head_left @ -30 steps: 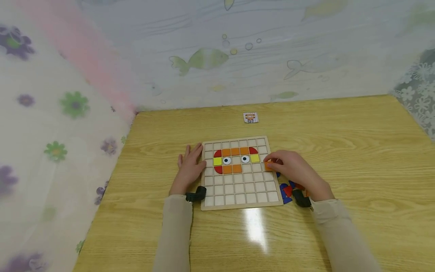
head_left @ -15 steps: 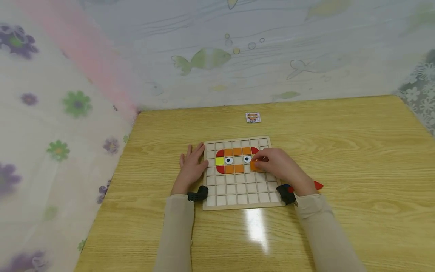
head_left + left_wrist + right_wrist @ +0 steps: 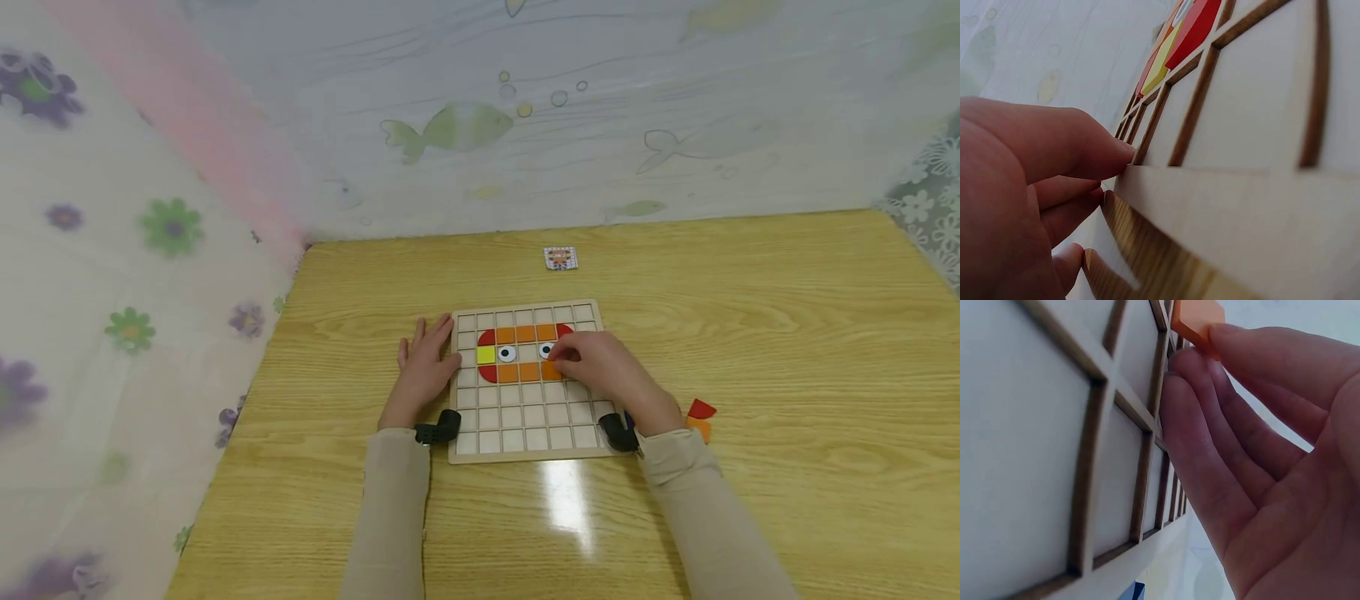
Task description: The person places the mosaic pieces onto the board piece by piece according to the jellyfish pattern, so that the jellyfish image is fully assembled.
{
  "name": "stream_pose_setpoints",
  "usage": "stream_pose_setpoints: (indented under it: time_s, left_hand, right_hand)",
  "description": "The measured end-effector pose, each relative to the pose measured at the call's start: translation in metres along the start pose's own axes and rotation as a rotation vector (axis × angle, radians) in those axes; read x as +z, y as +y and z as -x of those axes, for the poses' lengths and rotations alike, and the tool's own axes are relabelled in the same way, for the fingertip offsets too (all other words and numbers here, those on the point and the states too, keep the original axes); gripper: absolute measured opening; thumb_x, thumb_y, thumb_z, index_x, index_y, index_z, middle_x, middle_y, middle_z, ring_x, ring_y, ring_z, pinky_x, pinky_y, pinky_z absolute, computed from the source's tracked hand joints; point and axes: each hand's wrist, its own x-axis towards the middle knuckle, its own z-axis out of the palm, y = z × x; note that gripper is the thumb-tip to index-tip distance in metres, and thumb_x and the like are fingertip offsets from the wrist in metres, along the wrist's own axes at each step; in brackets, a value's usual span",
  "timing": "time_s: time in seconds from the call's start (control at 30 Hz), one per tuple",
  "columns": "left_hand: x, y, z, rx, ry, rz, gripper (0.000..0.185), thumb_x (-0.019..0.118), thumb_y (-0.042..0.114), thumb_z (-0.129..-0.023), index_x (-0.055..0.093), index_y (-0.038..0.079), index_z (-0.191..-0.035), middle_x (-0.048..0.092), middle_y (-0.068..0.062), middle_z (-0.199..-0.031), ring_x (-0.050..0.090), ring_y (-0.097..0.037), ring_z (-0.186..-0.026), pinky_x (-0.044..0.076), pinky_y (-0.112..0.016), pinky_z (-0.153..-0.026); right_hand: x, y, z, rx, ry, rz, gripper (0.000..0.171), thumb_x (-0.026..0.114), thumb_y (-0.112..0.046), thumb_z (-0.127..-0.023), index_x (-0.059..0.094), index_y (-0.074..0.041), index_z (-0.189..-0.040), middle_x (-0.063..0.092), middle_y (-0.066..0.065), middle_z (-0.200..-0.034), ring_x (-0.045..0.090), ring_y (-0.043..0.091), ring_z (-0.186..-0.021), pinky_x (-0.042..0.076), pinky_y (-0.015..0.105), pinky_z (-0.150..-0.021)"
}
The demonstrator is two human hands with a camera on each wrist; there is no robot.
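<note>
Both hands (image 3: 600, 367) low over board (image 3: 525, 417).

Both forearms, in pale beige sleeves, reach forward from the near edge of the desk, each with a black band at the wrist. The left hand (image 3: 422, 367) lies palm down, fingers straight and slightly spread, the fingertips (image 3: 1110, 156) pressing sideways. The right hand (image 3: 603, 367) reaches toward the middle of the desk, palm turned left, its thumb and fingers (image 3: 1210, 419) gently curved and pinching a small flat piece at the tips.
</note>
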Motion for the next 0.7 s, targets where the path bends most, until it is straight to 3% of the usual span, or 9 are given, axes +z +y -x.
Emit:
stream_pose_setpoints:
  time_s: [0.7]
  left_hand:
    - [0.0003,-0.0005,-0.0001,-0.004,-0.001,-0.014,0.057,0.047,0.025,-0.088,0.028,0.017,-0.141,0.020,0.007,-0.146,-0.004,-0.021,-0.135,-0.009,-0.048,-0.101]
  right_hand:
    - [0.0062,-0.0036,-0.0031,0.024,0.030,0.048,0.012,0.066,-0.017,-0.079,0.063,-0.010,-0.089,0.053,-0.004,-0.071,0.047,0.013,-0.065,0.039,0.029,-0.062]
